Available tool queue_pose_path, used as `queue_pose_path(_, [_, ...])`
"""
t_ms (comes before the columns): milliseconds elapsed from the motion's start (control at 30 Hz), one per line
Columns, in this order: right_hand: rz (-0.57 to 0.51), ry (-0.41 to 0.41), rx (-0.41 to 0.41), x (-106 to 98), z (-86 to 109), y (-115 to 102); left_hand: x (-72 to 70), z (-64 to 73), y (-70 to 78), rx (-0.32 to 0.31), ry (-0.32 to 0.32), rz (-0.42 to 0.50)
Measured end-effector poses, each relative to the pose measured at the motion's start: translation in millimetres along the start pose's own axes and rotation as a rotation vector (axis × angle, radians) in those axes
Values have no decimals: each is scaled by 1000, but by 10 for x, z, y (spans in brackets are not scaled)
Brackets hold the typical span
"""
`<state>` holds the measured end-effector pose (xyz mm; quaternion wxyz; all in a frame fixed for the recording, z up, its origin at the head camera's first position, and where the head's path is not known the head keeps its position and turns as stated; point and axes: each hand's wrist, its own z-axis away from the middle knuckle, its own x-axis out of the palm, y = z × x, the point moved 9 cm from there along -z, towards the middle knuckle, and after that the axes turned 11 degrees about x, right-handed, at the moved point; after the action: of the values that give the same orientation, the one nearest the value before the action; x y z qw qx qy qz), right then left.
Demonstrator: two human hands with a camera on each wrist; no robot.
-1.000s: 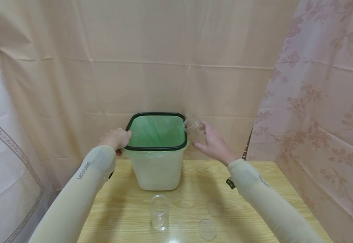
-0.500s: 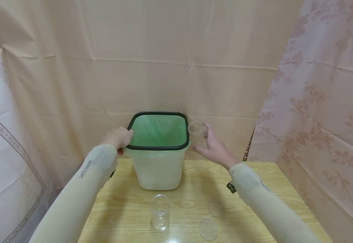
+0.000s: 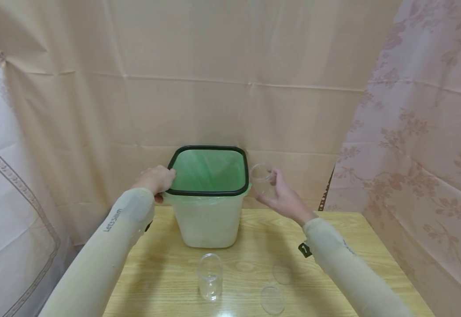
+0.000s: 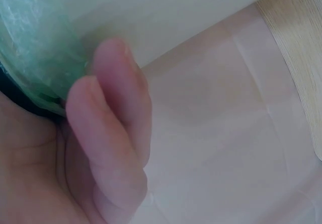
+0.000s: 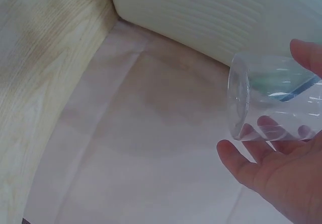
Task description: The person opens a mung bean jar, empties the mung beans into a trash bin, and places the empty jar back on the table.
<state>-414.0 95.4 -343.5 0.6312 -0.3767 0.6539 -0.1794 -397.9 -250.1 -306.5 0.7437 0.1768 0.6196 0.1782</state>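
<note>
A pale bin (image 3: 206, 222) with a black rim (image 3: 208, 193) stands on the table, lined with a green plastic bag (image 3: 206, 169). My left hand (image 3: 155, 179) grips the left side of that rim; in the left wrist view its curled fingers (image 4: 108, 143) are beside the bag's folded edge. Just outside the opposite side, my right hand (image 3: 283, 196) holds a clear plastic cup (image 3: 261, 171) above the table. The thumb and fingers go round the cup wall in the right wrist view, and I see no contents. Another clear plastic cup (image 3: 210, 277) stands upright in front of the bin.
Two thin, clear round discs, one nearer (image 3: 272, 300) and one fainter (image 3: 282, 273), lie on the wooden table (image 3: 325, 273) right of the standing cup. A beige curtain (image 3: 190, 88) hangs close behind the bin, and a floral cloth (image 3: 424, 145) borders the right side.
My right hand has drawn the cup slightly right and down, away from the rim, and the cup has turned from tilted towards the bin to nearly upright. The left hand keeps its grip.
</note>
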Motion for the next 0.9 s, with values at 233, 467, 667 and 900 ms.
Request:
queue_pose_path(233, [-64,-4,-13,49,5,112,7,-6,3,0,-1,2])
queue_pose_path(467, [-65,-16,1,97,30,221,5,-6,-1,-5,-1,-3])
queue_pose_path(667, [-83,-25,13,158,33,328,3,7,6,1,-2,-3])
queue_pose_path(900, [-86,-22,3,237,36,447,5,17,7,0,-2,6])
